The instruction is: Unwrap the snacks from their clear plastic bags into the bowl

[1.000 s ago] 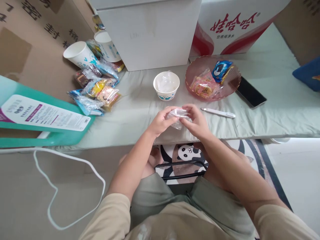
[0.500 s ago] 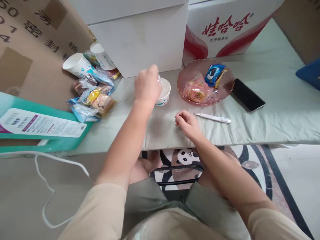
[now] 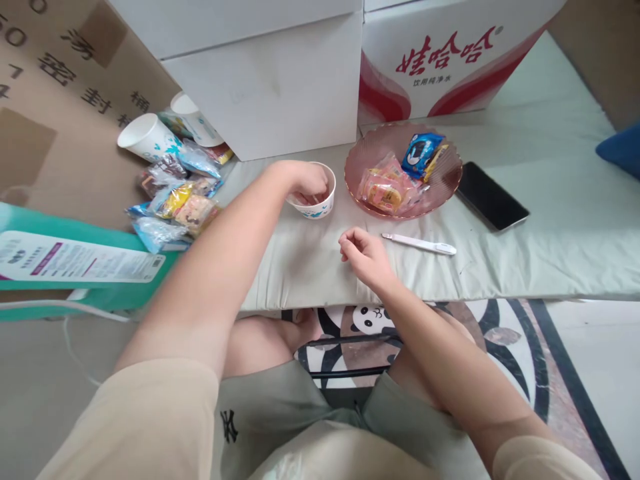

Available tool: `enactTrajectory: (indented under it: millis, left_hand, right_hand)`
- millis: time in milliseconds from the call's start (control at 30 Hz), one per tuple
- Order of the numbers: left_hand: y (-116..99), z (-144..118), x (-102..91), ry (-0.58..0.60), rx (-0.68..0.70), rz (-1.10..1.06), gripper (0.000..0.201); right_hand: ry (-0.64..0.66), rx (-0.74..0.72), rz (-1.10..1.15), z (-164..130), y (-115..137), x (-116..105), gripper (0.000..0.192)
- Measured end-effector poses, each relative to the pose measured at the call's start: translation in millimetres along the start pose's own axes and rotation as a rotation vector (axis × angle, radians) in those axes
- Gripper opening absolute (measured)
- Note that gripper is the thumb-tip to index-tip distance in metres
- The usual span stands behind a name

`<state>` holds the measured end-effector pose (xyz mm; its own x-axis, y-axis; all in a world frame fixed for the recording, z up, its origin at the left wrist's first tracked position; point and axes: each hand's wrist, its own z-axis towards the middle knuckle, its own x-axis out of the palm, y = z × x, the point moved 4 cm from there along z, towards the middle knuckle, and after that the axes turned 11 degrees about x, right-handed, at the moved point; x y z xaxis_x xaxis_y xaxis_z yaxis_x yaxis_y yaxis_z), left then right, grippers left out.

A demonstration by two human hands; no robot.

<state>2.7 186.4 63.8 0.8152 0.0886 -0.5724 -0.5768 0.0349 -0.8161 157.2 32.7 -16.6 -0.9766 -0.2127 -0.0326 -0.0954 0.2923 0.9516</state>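
Observation:
My left hand point(image 3: 313, 183) reaches down into a white paper cup point(image 3: 321, 212) with blue print. Its fingers are bent together inside the rim, and what they hold, if anything, is hidden. On the cloth in front of the cup rests my right hand point(image 3: 364, 253), loosely curled with nothing visible in it. A slim white pen-like tool point(image 3: 423, 245) with a small metal tip lies just right of that hand. Behind it, a pink scalloped plate point(image 3: 356, 157) carries snacks in pink wrappers point(image 3: 385, 190) and a blue snack packet point(image 3: 423, 153).
A black phone point(image 3: 493, 195) lies right of the plate. At the left are wrapped snacks point(image 3: 183, 203), a tipped paper cup point(image 3: 150, 137) and a green container point(image 3: 115, 290). White boxes point(image 3: 280, 93) and a red-and-white carton point(image 3: 450, 73) stand along the back.
My left hand has gone from above the cup's left side down into the cup. The right hand stays curled in nearly the same place. The view has shifted slightly.

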Motion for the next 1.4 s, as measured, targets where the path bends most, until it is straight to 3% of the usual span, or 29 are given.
enactTrajectory:
  millis: [67, 133, 200, 233, 267, 333, 433, 500, 600, 667, 900, 1067, 1400]
  left_hand:
    - [-13, -8, -14.7, 0.038, 0.01, -0.019, 0.016]
    - [-26, -29, -37.1, -0.002, 0.167, -0.163, 0.016]
    - [-24, -61, -68.9, -0.299, 0.37, -0.404, 0.021]
    - [-12, -79, -82.8, -0.477, 0.4, -0.485, 0.023]
    - [5, -98, -93.9, -0.661, 0.392, -0.528, 0.025]
    - [46, -125, -101.8, -0.794, 0.239, -0.533, 0.026]
    - [105, -146, -103.0, -0.734, -0.042, -0.352, 0.021]
    - [130, -152, -109.2, -0.669, -0.08, -0.1, 0.013]
    - [148, -159, -125.2, -0.697, -0.041, 0.244, 0.019]
    - [157, -163, -134.7, -0.729, -0.053, 0.337, 0.03]
    - [187, -158, -154.4, -0.607, -0.146, 0.273, 0.032]
    - [191, -164, -155.5, -0.615, -0.148, 0.216, 0.027]
    - [155, -176, -147.6, -0.658, -0.042, 0.22, 0.028]
  right_hand:
    - [0.003, 0.0, 0.0, 0, -1, 3, 0.021]
    - [-0.004, 0.002, -0.014, 0, -1, 6, 0.022]
    - [-0.008, 0.011, -0.035, -1, -2, 9, 0.022]
    - [-0.005, 0.017, -0.047, -1, -3, 11, 0.023]
    - [0.001, 0.022, -0.063, -1, -3, 14, 0.023]
    - [0.012, 0.022, -0.103, -2, -5, 21, 0.023]
    - [0.03, -0.001, -0.192, -2, -7, 37, 0.023]
    - [0.046, -0.023, -0.261, -3, -8, 50, 0.022]
    - [0.069, -0.062, -0.361, -4, -8, 66, 0.021]
    - [0.079, -0.091, -0.414, -4, -8, 75, 0.02]
    - [0.055, -0.143, -0.55, -5, -15, 82, 0.018]
    - [0.05, -0.172, -0.566, -7, -15, 82, 0.016]
    - [0.111, -0.209, -0.545, -10, -10, 84, 0.015]
